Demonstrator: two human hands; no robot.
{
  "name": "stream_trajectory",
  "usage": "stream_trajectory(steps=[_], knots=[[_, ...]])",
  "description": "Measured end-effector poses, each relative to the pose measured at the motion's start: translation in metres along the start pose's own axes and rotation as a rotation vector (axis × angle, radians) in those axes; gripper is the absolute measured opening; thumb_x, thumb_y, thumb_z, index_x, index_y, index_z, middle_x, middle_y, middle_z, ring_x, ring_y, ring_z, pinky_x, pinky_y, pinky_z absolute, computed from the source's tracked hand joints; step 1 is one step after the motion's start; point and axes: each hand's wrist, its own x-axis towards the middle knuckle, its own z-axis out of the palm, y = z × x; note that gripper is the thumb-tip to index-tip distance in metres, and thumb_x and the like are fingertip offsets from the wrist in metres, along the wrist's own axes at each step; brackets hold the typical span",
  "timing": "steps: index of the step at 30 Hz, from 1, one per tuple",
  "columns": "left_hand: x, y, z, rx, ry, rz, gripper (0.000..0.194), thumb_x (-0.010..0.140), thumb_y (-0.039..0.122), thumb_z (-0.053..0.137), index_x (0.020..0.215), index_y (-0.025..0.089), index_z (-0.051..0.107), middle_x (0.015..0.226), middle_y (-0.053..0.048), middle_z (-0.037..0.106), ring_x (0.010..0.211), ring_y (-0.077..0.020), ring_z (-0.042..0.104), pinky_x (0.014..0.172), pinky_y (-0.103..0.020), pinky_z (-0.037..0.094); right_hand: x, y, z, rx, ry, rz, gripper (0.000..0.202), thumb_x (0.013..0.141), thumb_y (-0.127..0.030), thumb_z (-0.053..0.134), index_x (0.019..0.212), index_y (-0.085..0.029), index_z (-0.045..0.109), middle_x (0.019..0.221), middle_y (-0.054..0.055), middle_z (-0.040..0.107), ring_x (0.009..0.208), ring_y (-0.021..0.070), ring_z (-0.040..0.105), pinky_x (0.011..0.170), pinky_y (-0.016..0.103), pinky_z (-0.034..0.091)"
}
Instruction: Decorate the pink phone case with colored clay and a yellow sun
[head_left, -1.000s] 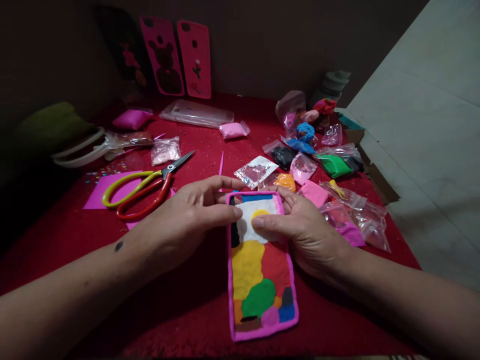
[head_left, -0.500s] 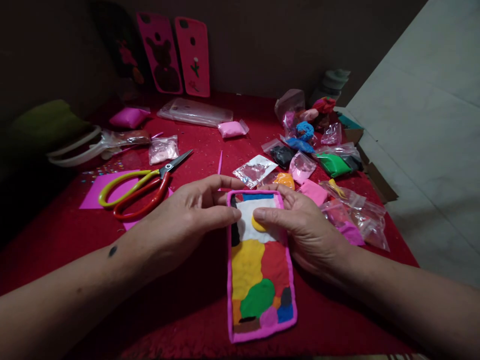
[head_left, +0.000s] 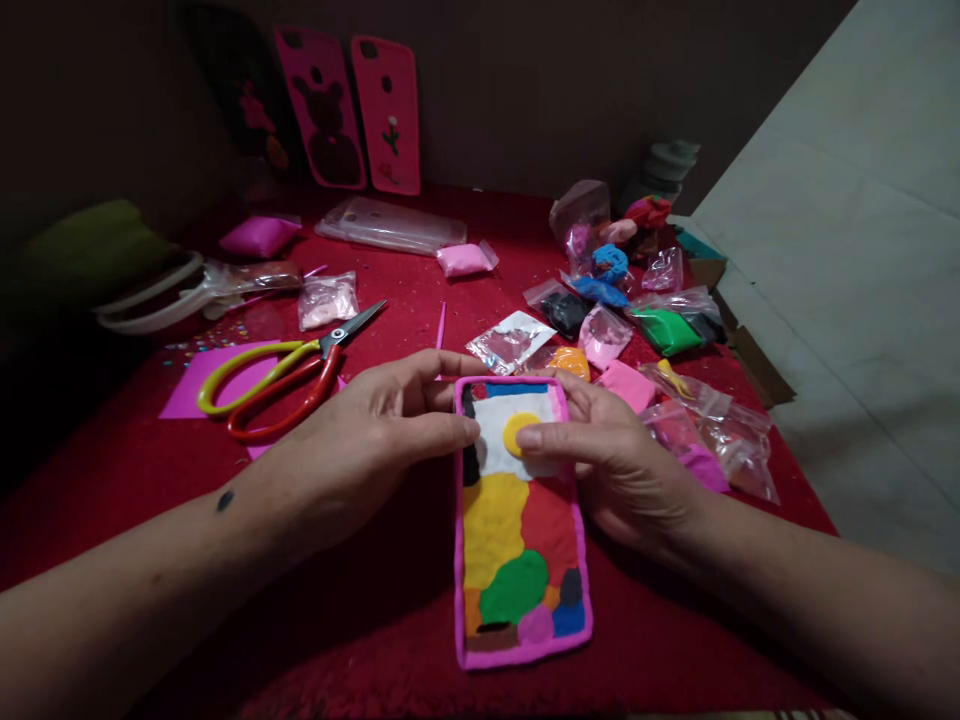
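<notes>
A phone case (head_left: 495, 525) covered in patches of coloured clay, with a raised pink rim, is held over the red cloth. My left hand (head_left: 390, 425) grips its upper left edge, thumb on the front and fingers behind. On the other side, my right hand (head_left: 615, 445) holds the upper right edge. The right thumb tip touches a round yellow clay disc (head_left: 516, 434) lying on the white patch. The fingers behind the case are partly hidden.
Scissors (head_left: 300, 370) lie at left on pink sheets. Bags of coloured clay (head_left: 667, 330) crowd the right side. A clear case (head_left: 390, 225) lies behind, and decorated cases (head_left: 386, 115) lean on the wall.
The right thumb has shifted slightly right, showing more of the yellow disc. The lower end of the case has risen a little in view.
</notes>
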Motion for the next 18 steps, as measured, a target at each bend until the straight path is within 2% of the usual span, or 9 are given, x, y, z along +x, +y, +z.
stream_trajectory(steps=[9, 18], knots=[[0.0004, -0.0003, 0.0007, -0.014, -0.007, 0.006, 0.037, 0.073, 0.008, 0.072, 0.108, 0.017, 0.061, 0.091, -0.005, 0.076, 0.080, -0.0204, 0.073, 0.075, -0.030, 0.057, 0.0019, 0.0025, -0.0028, -0.103, -0.022, -0.031, 0.030, 0.066, -0.009, 0.074, 0.093, -0.018, 0.065, 0.083, 0.002, 0.070, 0.066, 0.0139, 0.065, 0.066, 0.028, 0.055], [-0.0022, 0.0027, 0.0018, 0.016, 0.004, -0.004, 0.036, 0.074, 0.008, 0.072, 0.107, 0.019, 0.063, 0.093, -0.005, 0.076, 0.083, -0.0206, 0.073, 0.075, -0.029, 0.057, 0.0000, 0.0014, 0.0005, -0.027, 0.018, -0.019, 0.036, 0.065, -0.011, 0.077, 0.096, -0.019, 0.064, 0.087, 0.003, 0.072, 0.070, 0.0174, 0.068, 0.071, 0.034, 0.057]])
